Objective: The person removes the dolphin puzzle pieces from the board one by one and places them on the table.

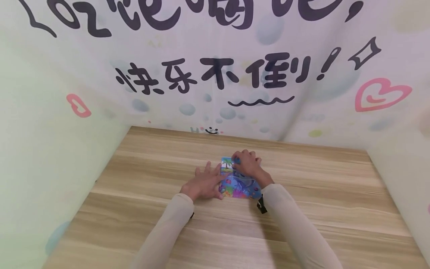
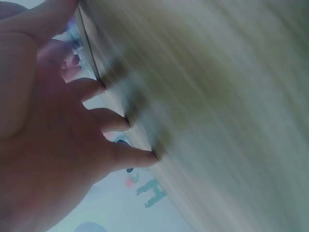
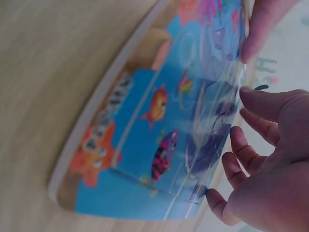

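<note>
A brightly coloured sea-picture board (image 1: 235,188), apparently a puzzle, lies flat on the wooden table, showing a palm tree, purple-blue shapes and coral. My left hand (image 1: 203,183) rests at its left side, fingers spread, some over the picture. In the left wrist view, that hand's fingertips (image 2: 147,158) touch the tabletop. At the upper right of the board, my right hand (image 1: 248,164) bends its fingers down onto the picture. The right wrist view shows the board's thick pale edge (image 3: 87,130), small fish and glossy glare; the spread right fingertips (image 3: 236,137) touch its far part.
The wooden tabletop (image 1: 151,160) meets a white printed cloth backdrop (image 1: 215,112) behind the board. Pale side walls (image 1: 40,149) stand at left and right. A black object (image 1: 262,204) sits under the right sleeve's cuff (image 1: 275,192).
</note>
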`<move>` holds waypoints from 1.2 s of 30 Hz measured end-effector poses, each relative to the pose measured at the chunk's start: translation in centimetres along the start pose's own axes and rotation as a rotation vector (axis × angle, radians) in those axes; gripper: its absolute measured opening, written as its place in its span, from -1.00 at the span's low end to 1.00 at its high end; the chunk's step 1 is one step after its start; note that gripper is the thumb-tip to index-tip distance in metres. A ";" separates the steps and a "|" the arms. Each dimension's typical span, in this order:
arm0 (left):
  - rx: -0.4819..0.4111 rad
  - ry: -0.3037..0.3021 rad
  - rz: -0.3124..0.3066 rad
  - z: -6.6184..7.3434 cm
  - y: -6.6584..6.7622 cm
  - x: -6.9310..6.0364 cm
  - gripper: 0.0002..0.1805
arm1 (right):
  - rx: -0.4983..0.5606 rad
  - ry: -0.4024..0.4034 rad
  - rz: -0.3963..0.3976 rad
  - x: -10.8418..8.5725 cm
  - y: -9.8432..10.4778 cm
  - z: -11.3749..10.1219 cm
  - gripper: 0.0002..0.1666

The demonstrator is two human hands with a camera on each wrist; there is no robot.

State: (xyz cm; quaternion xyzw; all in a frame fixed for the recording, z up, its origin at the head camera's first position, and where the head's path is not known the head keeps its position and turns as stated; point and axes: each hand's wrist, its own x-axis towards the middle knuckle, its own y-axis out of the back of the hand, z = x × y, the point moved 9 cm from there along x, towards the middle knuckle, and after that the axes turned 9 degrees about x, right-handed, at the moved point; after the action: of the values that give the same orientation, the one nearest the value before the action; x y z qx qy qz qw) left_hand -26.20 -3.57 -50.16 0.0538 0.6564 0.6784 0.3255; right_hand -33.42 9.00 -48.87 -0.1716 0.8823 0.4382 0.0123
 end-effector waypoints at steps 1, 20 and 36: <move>-0.005 0.004 0.006 0.0 0.1 0.0 -0.03 | -0.010 0.007 -0.002 -0.1 0.0 0.0 -0.67; 0.025 0.047 0.035 1.4 1.1 -0.3 -0.15 | -0.068 -0.019 -0.003 -0.1 0.0 -0.1 -0.56; 0.023 0.052 0.028 1.2 1.0 -0.2 -0.13 | 0.112 0.038 0.071 0.1 0.9 -0.3 -0.74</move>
State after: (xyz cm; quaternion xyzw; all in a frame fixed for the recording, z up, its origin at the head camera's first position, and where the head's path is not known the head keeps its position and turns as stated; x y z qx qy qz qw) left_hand -25.80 -2.61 -48.95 0.0492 0.6716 0.6765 0.2981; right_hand -33.71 9.22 -47.98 -0.1473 0.9111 0.3847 -0.0103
